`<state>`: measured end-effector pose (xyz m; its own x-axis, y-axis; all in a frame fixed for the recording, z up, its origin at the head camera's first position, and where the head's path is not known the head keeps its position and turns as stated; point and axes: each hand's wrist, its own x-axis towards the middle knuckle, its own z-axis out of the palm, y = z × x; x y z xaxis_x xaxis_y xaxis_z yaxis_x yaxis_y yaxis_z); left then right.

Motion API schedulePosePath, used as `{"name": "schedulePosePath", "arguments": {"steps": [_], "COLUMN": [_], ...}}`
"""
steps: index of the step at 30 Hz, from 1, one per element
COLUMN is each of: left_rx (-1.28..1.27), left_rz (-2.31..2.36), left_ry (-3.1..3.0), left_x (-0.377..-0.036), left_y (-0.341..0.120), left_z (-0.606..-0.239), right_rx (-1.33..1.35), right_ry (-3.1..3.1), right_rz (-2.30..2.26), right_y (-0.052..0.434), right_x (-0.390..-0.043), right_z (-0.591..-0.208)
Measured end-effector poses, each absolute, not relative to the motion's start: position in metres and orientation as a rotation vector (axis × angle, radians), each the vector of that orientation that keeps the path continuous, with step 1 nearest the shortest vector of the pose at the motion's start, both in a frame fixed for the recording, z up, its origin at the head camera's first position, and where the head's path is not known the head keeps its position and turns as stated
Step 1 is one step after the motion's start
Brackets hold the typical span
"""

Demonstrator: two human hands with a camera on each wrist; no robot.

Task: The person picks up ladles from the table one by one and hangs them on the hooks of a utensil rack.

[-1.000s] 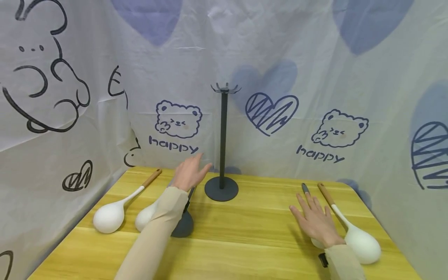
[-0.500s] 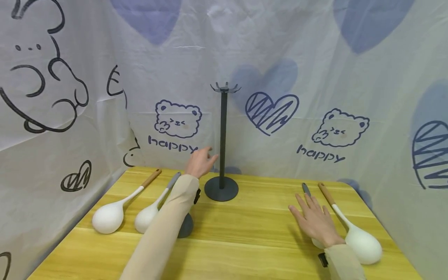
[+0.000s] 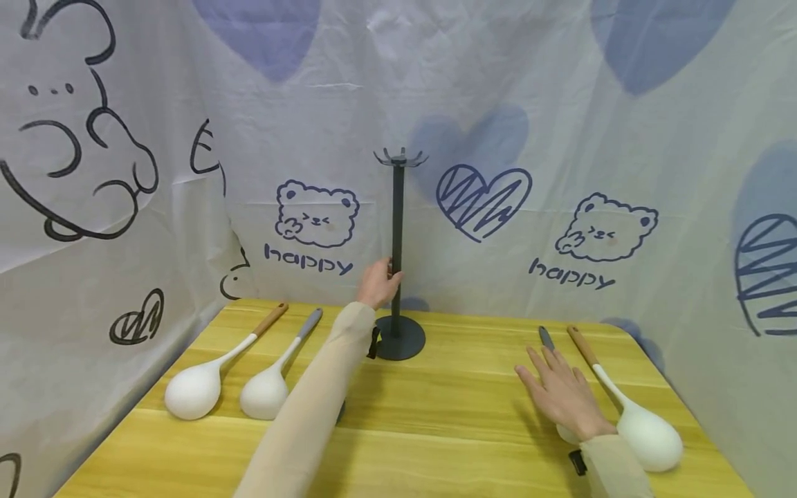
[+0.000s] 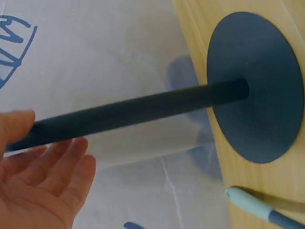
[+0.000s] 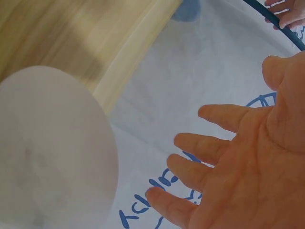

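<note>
A dark utensil stand with a round base and a ring of hooks stands upright at the table's back. My left hand is at its pole, about midway up. In the left wrist view, the thumb lies on one side of the pole and the fingers curl round the other. My right hand, fingers spread and straight, hovers palm down over a grey-handled ladle, hiding most of it. Beside that lies a white ladle with a wooden handle. The right wrist view shows a white ladle bowl near the palm.
At the left lie a wooden-handled white ladle and a grey-handled white ladle. A dark utensil is mostly hidden under the left forearm. Printed cloth hangs behind and beside the wooden table.
My left hand has moved right from above the left-hand utensils to the stand's pole and taken hold of it. The right hand has stayed in place.
</note>
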<state>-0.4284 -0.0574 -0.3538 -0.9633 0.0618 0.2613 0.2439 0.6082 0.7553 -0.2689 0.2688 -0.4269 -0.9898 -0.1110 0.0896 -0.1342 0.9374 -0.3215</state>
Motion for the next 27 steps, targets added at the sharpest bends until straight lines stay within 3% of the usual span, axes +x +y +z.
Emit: {"name": "schedulePosePath", "arguments": {"steps": [14,27], "left_rx": [-0.266,-0.446], "left_rz": [-1.290,-1.199], "left_ry": [-2.500,-2.472], "left_x": [-0.425,-0.407], "left_y": [-0.048,-0.035], "left_z": [-0.371,-0.377], "right_rx": [0.229,0.228], "right_ry": [-3.010,-2.982], "right_rz": [0.525,0.546], "right_y": [0.274,0.279], "right_x": [-0.272,-0.270], "right_z": [-0.427,-0.424]}}
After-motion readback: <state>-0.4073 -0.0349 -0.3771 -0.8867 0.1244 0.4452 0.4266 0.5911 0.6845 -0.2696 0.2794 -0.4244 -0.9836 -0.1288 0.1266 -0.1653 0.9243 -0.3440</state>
